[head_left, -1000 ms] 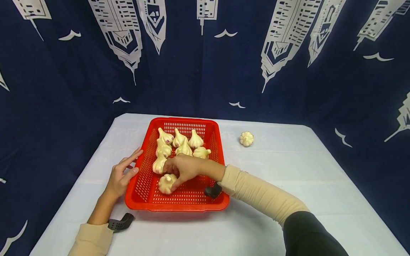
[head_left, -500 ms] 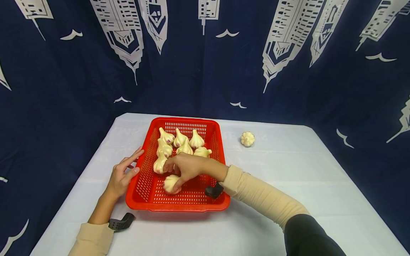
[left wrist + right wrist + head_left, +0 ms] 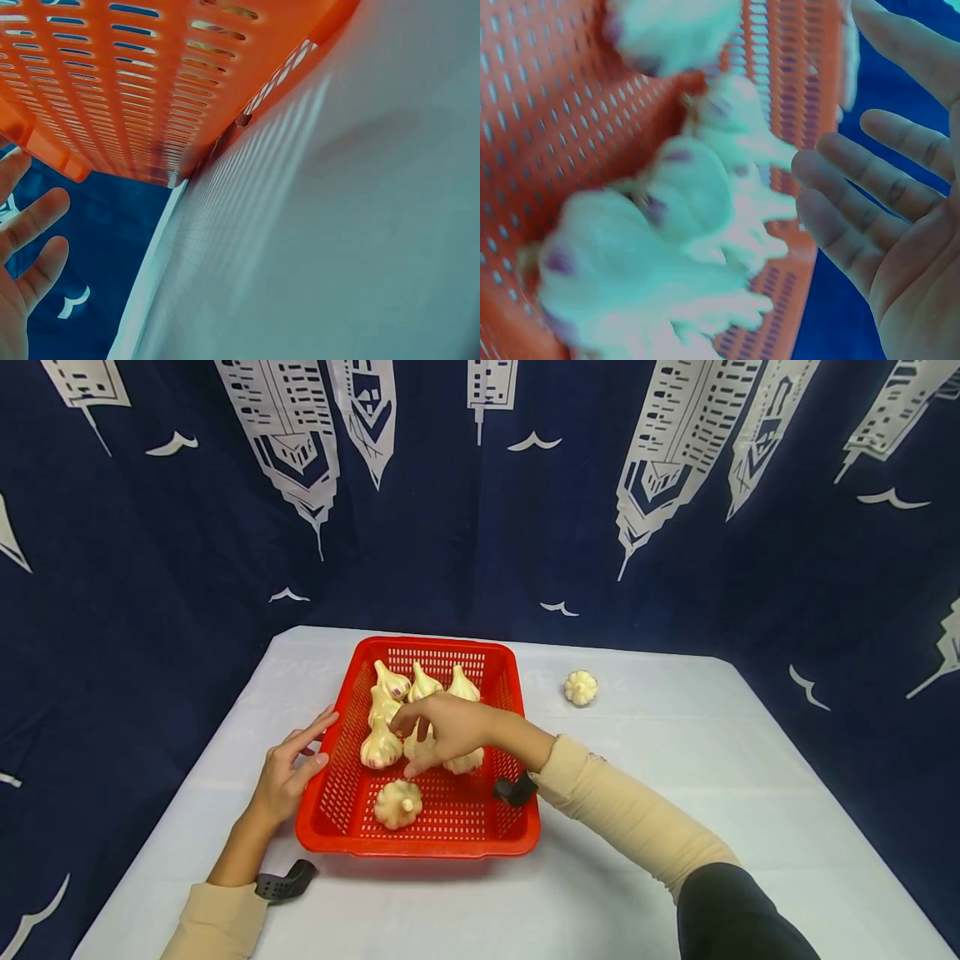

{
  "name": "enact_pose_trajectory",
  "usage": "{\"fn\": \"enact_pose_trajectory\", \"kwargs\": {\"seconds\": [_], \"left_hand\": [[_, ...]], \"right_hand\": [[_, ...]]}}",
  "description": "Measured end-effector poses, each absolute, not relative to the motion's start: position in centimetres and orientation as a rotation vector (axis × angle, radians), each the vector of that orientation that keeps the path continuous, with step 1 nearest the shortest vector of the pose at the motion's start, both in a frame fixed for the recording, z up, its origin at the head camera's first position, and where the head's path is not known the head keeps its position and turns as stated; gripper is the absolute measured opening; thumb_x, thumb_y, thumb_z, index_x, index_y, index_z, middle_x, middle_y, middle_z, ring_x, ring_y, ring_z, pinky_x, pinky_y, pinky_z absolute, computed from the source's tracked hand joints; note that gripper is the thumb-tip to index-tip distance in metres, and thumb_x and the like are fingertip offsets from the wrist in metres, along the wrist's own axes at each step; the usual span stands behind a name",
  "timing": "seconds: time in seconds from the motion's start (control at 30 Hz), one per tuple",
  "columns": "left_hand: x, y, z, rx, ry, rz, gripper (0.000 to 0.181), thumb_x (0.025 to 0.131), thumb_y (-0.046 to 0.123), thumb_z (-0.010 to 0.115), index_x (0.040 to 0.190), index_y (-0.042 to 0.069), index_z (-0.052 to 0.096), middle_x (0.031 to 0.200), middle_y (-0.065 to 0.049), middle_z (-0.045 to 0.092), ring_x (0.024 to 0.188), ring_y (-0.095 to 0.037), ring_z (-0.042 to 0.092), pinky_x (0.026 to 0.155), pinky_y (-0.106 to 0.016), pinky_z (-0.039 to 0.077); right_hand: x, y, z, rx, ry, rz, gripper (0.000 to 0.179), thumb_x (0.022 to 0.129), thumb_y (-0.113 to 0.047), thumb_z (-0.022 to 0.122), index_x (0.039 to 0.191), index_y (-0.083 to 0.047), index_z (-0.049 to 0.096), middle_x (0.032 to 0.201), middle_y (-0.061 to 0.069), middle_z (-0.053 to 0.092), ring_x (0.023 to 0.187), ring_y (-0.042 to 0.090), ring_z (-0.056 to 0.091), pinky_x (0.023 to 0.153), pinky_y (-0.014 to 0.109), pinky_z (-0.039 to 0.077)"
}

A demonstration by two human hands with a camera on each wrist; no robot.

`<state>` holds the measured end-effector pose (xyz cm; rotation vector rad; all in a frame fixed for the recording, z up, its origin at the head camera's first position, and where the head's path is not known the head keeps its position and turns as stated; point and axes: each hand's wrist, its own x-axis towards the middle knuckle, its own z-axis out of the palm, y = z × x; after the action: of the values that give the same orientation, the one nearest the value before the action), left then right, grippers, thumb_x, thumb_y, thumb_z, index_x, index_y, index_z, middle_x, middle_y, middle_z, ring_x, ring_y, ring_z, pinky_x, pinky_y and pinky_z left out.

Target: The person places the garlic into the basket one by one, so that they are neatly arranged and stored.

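Observation:
A red perforated plastic basket (image 3: 420, 847) holds several whole garlic bulbs, most with their stems up. Against its left rim rests my left hand (image 3: 283, 777), fingers extended; the left wrist view shows these fingers (image 3: 46, 217) beside the basket's outer wall. My right hand (image 3: 450, 727) hovers over the bulbs in the middle of the basket, fingers spread and nothing held, partly covering them. In front of it a single garlic bulb (image 3: 397, 804) lies with its stem tipped toward me. Nearby bulbs (image 3: 630, 255) fill the right wrist view, below and left of the loose fingers.
One more garlic bulb (image 3: 581, 687) lies on the white tablecloth (image 3: 637, 735) to the right of the basket. Behind the table hangs a dark blue curtain (image 3: 480, 552) with white building prints. Dark bands (image 3: 287, 882) sit at both wrists.
My right hand let go of the front garlic bulb and rose away toward the back of the basket. That bulb now sits with its stem showing. The left hand has stayed at the rim.

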<state>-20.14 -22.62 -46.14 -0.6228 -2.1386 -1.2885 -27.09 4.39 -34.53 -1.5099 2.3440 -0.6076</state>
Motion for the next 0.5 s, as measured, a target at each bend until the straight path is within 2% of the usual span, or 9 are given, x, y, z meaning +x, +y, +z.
{"fn": "enact_pose_trajectory", "kwargs": {"seconds": [0.23,0.5], "left_hand": [[-20.0,-22.6,-46.1,-0.642,-2.143,-1.257,0.051,0.084,0.004,0.053,0.134,-0.001,0.059,0.141,-0.019,0.053,0.098,-0.005,0.054,0.076,-0.019,0.042],[-20.1,-22.4,-46.2,-0.613,-2.144,-1.279,0.052,0.083,0.005,0.053,0.135,0.001,0.059,0.141,-0.018,0.054,0.100,-0.004,0.054,0.076,-0.019,0.042]], "right_hand": [[-28.5,7.5,-33.0,-1.491,2.437,-0.746,0.046,0.082,-0.026,0.080,0.121,-0.004,0.065,0.111,0.011,0.070,0.091,0.023,0.068,0.076,0.038,0.056],[-30.2,11.4,-32.6,-1.417,2.596,-0.809,0.045,0.081,-0.026,0.081,0.118,-0.004,0.067,0.102,0.007,0.071,0.086,0.018,0.067,0.074,0.036,0.056]]}}
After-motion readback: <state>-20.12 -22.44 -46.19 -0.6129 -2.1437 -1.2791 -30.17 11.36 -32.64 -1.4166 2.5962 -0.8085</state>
